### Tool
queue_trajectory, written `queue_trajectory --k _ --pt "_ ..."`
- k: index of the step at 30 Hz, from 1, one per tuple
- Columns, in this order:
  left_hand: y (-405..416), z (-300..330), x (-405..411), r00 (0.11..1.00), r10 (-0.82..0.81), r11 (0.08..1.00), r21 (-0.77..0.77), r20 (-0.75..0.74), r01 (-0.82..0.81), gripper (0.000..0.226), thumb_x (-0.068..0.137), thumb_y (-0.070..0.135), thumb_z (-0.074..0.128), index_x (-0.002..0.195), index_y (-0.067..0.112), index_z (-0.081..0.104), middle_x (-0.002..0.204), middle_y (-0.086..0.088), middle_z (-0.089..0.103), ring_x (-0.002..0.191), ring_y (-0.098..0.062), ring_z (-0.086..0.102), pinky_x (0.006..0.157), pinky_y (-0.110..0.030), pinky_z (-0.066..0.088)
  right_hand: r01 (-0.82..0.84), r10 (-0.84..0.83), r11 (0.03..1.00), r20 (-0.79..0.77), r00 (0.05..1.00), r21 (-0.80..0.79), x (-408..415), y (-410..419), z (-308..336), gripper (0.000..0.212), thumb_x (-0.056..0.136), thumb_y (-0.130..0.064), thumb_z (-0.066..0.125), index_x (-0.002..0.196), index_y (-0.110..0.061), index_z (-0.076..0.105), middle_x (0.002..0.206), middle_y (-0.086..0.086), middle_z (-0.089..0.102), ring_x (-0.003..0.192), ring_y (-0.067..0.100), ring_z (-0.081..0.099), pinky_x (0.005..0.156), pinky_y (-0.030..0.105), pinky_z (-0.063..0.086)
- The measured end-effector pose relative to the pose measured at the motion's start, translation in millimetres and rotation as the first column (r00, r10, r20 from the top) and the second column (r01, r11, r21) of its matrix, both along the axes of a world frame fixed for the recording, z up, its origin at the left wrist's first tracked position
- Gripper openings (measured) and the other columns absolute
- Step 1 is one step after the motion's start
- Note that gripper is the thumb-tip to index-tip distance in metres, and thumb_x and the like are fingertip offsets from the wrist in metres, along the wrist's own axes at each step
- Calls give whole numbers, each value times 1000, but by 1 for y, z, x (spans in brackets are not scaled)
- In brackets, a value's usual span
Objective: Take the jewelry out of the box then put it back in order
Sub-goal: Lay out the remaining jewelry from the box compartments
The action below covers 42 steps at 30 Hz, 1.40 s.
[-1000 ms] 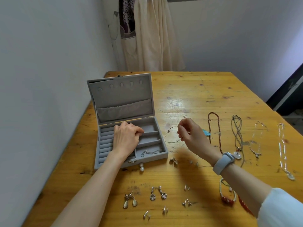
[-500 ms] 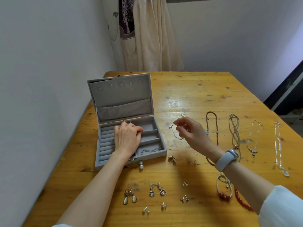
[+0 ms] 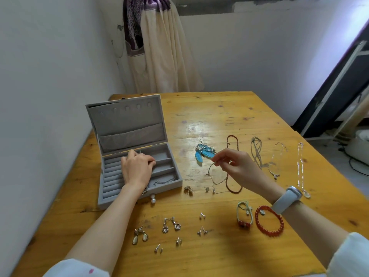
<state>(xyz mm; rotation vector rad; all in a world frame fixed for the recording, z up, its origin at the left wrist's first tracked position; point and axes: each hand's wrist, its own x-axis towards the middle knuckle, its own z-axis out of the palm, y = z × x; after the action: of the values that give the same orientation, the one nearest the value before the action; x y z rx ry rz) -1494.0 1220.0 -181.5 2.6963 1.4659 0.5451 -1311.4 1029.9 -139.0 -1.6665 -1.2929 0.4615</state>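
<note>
The right hand (image 3: 233, 162) pinches a thin chain (image 3: 212, 172) above the counter (image 3: 209, 120), right of the box (image 3: 139, 172). The chain looks light, limp and tangle-prone; hold it near the clasp. The left hand (image 3: 136, 168) rests inside the box, fingers loosely curled, apparently holding nothing.

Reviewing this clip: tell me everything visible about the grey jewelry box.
The grey jewelry box sits open at the table's left side, its lid upright showing five small tabs and a gathered pocket. It looks velvet-lined, with ring rolls on the left and long slots on the right. A thin chain lies in the nearest slot. The left hand rests on it.
</note>
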Motion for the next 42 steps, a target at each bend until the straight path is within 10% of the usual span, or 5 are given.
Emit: queue_trajectory --k 14,20,31,42 --pt "-20 5 4 989 -2 1000 -24 146 6 44 87 29 55 128 15 51 128 -6 52 115 -26 39 91 -39 31 42 -42 999 -24 999 7 6 -27 1 27 85 2 54 85 -24 62 83 -9 63 78 1 59 69 12 48" --pt "-106 6 46 872 -356 932 60 335 358 38 80 12 64 118 9 58 114 -8 60 108 -24 53 87 -31 30 166 -162 984 55 985 -67 31 -91 -4 28 85 0 55 86 -28 61 88 -4 65 81 7 61 72 22 51" --pt "-219 -16 115 595 -804 594 -22 14 804 43 82 34 37 115 19 60 116 1 62 109 -19 56 88 -42 43 321 -322 911 37 946 -258 76 -170 -24 23 85 1 52 83 -18 65 79 -1 65 67 8 55 58 9 42" --pt "-233 -30 139 415 -867 473 -193 -277 860 60 90 52 9 143 29 26 151 11 23 142 -20 1 110 -46 3 547 -313 815 650 693 -191 75 -203 -95 45 85 -34 34 116 -14 59 121 2 59 117 16 41 90 38 37"
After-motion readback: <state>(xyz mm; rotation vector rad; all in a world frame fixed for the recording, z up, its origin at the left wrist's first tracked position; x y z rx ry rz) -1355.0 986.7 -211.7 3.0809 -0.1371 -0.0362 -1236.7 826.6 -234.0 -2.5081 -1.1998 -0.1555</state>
